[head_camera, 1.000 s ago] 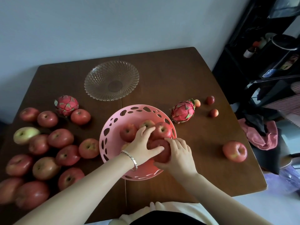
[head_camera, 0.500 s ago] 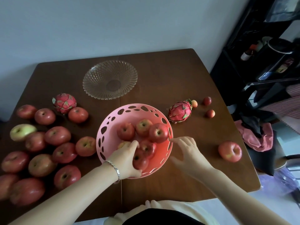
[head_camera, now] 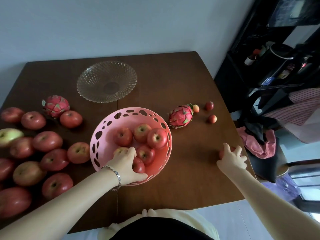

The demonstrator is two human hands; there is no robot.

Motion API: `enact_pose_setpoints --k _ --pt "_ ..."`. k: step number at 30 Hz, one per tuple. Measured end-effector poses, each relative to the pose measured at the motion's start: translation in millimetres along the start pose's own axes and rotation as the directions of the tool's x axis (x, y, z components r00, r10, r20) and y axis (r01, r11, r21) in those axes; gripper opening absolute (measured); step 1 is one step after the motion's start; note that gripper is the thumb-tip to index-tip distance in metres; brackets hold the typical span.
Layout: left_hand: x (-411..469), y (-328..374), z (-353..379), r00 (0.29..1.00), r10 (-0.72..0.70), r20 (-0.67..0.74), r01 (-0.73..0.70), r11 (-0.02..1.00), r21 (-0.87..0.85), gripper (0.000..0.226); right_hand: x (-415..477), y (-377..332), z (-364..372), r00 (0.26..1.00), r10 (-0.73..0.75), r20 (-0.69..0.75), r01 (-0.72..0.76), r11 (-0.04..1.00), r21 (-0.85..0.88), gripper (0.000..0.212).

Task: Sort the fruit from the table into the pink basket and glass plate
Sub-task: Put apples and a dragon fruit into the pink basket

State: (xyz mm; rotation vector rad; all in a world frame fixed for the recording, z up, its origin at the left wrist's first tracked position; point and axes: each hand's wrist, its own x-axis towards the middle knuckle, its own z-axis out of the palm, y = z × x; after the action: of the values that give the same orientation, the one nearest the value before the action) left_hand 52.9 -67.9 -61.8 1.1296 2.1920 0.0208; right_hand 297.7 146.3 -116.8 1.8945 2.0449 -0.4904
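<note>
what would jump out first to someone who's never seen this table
The pink basket in the middle of the dark table draws the eye first: it holds red apples, and the left hand grips the nearest apple. To its left sprawls a big heap of apples. At the table's right edge the right hand grips a lone apple.
</note>
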Motion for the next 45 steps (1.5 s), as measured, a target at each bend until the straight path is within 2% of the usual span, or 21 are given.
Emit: enact_pose_setpoints --k 4,6,8,10,13,15,17,22,24,28,32,34,37,39,41,45 --pt "2 1 2 0.998 -0.021 -0.064 0.016 0.997 -0.080 0.046 -7 -2 -9 0.994 -0.097 -0.049 0.101 0.992 0.071 0.074" --pt "1 -5 4 0.997 -0.016 -0.072 0.006 0.991 -0.134 0.047 -22 -16 -22 0.973 -0.185 -0.140 0.211 0.955 0.209 0.079" --pt "1 -11 6 0.997 -0.019 -0.076 0.004 0.982 -0.190 0.053 -45 -38 -37 0.910 -0.317 -0.267 0.401 0.835 0.376 0.077" --pt "-1 -13 6 0.997 -0.040 -0.067 0.024 0.974 -0.226 0.063 -73 -64 -51 0.821 -0.482 -0.306 0.571 0.688 0.448 0.073" --pt "-3 -14 10 0.995 -0.056 -0.086 0.034 0.970 -0.240 0.078 -107 -100 -44 0.665 -0.720 -0.200 0.726 0.560 0.398 0.079" --pt "-3 -15 12 0.994 -0.059 -0.096 0.032 0.966 -0.257 0.071 -117 -118 -24 0.573 -0.813 -0.102 0.804 0.534 0.263 0.084" --pt "-3 -17 12 0.991 -0.065 -0.116 0.029 0.956 -0.292 0.063 -118 -129 -6 0.526 -0.850 -0.020 0.847 0.521 0.106 0.083" --pt "-7 -18 12 0.993 -0.015 -0.117 -0.018 0.961 -0.276 0.059 -110 -131 0 0.566 -0.822 0.064 0.824 0.561 -0.083 0.079" --pt "-7 -17 16 0.990 0.012 -0.138 -0.045 0.969 -0.242 0.055 -111 -129 -2 0.564 -0.820 0.100 0.825 0.556 -0.095 0.082" --pt "-8 -12 24 0.994 0.002 -0.109 -0.016 0.991 -0.131 0.069 -112 -127 -5 0.569 -0.809 0.150 0.822 0.560 -0.099 0.088" --pt "-11 -6 24 0.997 -0.008 -0.080 0.002 0.997 -0.072 0.074 -114 -134 -8 0.675 -0.726 0.134 0.736 0.675 -0.053 0.090" --pt "-12 -5 22 0.998 -0.007 -0.066 0.004 0.999 -0.048 0.074 -116 -139 -10 0.705 -0.699 0.123 0.709 0.697 -0.105 0.093" --pt "-14 -3 22 0.998 -0.003 -0.070 0.001 1.000 -0.031 0.073 -119 -138 -9 0.665 -0.736 0.128 0.742 0.631 -0.227 0.095" --pt "-14 -3 23 0.997 -0.003 -0.079 0.000 0.999 -0.037 0.074 -119 -132 -8 0.604 -0.785 0.137 0.792 0.572 -0.213 0.095" --pt "-14 -4 25 0.997 -0.009 -0.080 0.006 0.999 -0.040 0.073 -120 -128 -8 0.555 -0.817 0.156 0.830 0.529 -0.178 0.085" --pt "-15 -1 28 0.998 -0.035 -0.055 0.033 0.999 -0.042 0.071 -124 -135 -12 0.561 -0.807 0.187 0.822 0.515 -0.244 0.078"
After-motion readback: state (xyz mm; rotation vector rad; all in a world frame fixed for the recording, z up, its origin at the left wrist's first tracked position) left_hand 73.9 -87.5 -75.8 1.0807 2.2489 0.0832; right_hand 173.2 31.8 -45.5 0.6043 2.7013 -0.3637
